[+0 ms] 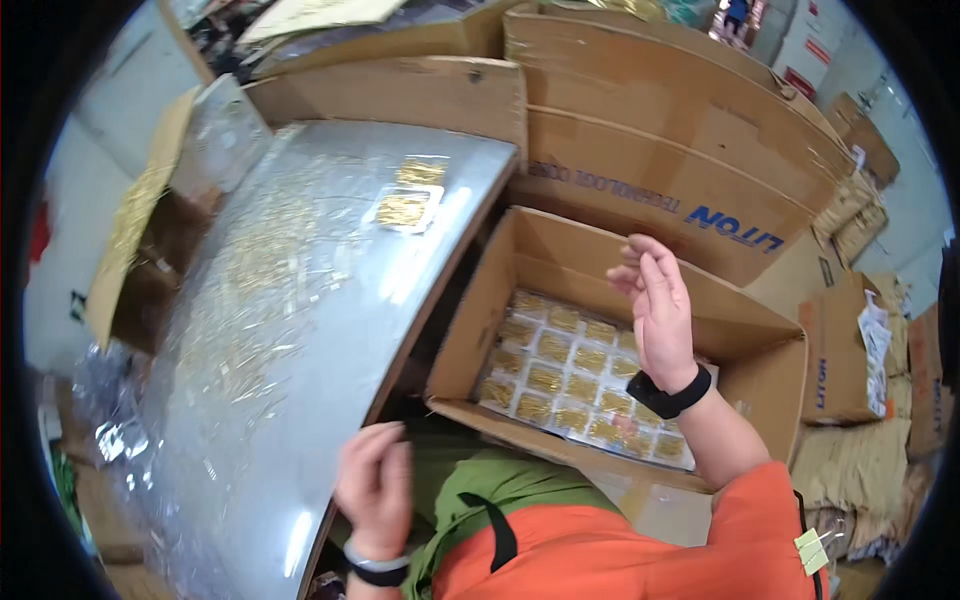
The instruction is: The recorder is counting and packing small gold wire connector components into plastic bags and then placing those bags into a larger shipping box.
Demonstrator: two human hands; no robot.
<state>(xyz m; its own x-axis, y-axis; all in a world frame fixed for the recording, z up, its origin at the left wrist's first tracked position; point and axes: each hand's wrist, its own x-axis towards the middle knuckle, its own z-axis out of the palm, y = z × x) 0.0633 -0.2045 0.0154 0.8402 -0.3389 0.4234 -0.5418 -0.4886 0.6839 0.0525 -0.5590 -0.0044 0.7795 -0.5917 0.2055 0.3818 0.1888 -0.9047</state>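
My right hand (660, 310) is raised over the open cardboard box (765, 375), palm turned inward, its fingers partly apart and nothing visible in them. A black band is on that wrist. Inside the box lie rows of small clear packs (545, 378) of thin gold-coloured pieces. My left hand (375, 482) is by the near edge of the grey metal table (400, 345), fingers bent and blurred; whether they hold anything does not show. Near the table's far right corner rest two packs of gold pieces (404, 210), one behind the other.
Loose gold pieces (265, 250) are scattered across the table's left half. A large cardboard carton (650, 120) rises behind the box. To the left stands an open carton (150, 240), with crumpled clear plastic (110, 410) below it. More cartons (840, 350) are at the right.
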